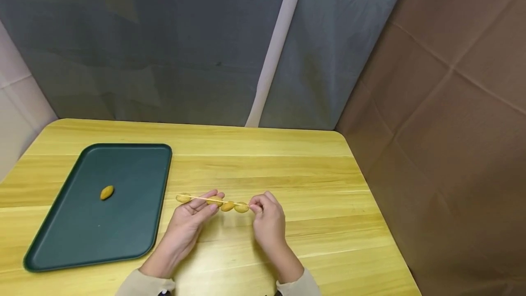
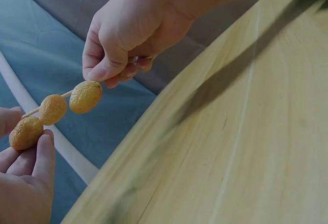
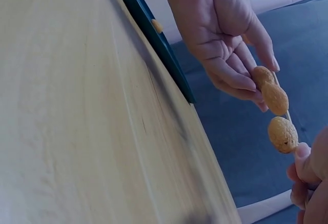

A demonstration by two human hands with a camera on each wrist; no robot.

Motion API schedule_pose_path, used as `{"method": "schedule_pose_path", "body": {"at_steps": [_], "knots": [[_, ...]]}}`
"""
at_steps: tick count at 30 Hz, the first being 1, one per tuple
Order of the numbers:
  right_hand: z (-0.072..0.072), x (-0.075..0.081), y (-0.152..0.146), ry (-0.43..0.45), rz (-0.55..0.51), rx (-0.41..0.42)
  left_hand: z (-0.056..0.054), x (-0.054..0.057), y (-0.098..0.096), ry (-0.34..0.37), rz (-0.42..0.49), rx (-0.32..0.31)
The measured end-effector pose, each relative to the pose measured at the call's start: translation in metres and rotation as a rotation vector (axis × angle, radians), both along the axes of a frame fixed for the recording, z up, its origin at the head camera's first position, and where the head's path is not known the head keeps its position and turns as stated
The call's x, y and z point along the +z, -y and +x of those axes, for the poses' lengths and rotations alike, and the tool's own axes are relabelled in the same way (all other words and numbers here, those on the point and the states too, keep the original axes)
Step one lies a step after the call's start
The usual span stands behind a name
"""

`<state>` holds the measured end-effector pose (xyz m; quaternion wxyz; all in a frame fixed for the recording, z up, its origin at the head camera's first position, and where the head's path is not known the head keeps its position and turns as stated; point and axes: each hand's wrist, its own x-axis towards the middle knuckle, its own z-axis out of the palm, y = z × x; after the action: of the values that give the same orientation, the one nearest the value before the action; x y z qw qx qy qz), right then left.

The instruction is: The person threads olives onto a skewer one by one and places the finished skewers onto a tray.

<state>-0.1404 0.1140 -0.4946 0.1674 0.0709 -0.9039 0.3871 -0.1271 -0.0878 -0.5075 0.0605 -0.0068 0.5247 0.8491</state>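
Observation:
A thin pale skewer [image 1: 198, 198] carries several wrinkled, yellow-brown oval food pieces; their exact kind is unclear. My left hand [image 1: 186, 223] pinches one middle piece [image 2: 25, 133] between thumb and fingers, palm turned up. Past those fingers, another piece [image 1: 183, 198] sits at the skewer's left end. Its right end is gripped by the thumb and fingertips of my right hand [image 1: 269, 223]. Close to that grip is the rightmost piece [image 3: 283, 134], with a smaller one [image 1: 227, 206] beside it. The skewer is held above the table, nearly level in the head view.
To the left of my hands, a dark green tray [image 1: 123, 232] lies on the wooden table [image 1: 328, 186]. One similar oval piece [image 1: 107, 192] rests on it. Grey-blue cloth [image 1: 185, 58] hangs behind the table, and brown cloth [image 1: 452, 150] hangs along its right side.

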Motion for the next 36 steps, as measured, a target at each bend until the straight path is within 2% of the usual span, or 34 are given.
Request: {"method": "schedule_pose_path", "body": {"at_steps": [4, 14, 25, 30, 33, 36], "knots": [[-0.0003, -0.0006, -0.0005, 0.0, 0.003, 0.013, -0.0002, -0.0005, -0.0004, -0.023, -0.001, 0.008], [-0.0012, -0.002, 0.0, -0.038, 0.061, 0.007, -0.0019, -0.0015, -0.0017, -0.007, -0.019, 0.052], [-0.0014, -0.0049, 0.0027, -0.051, 0.076, 0.011, -0.0041, 0.0024, -0.0075, 0.1, -0.073, 0.153], [-0.0005, -0.0061, 0.0041, -0.057, 0.083, 0.015, -0.0025, 0.0043, -0.0092, 0.118, -0.074, 0.18], [-0.0006, -0.0067, 0.0039, -0.046, 0.072, 0.016, -0.0018, 0.0036, -0.0085, 0.095, -0.062, 0.173], [-0.0012, -0.0066, 0.0032, -0.033, 0.039, 0.02, -0.0016, 0.0004, -0.0058, 0.031, -0.047, 0.138]]}}
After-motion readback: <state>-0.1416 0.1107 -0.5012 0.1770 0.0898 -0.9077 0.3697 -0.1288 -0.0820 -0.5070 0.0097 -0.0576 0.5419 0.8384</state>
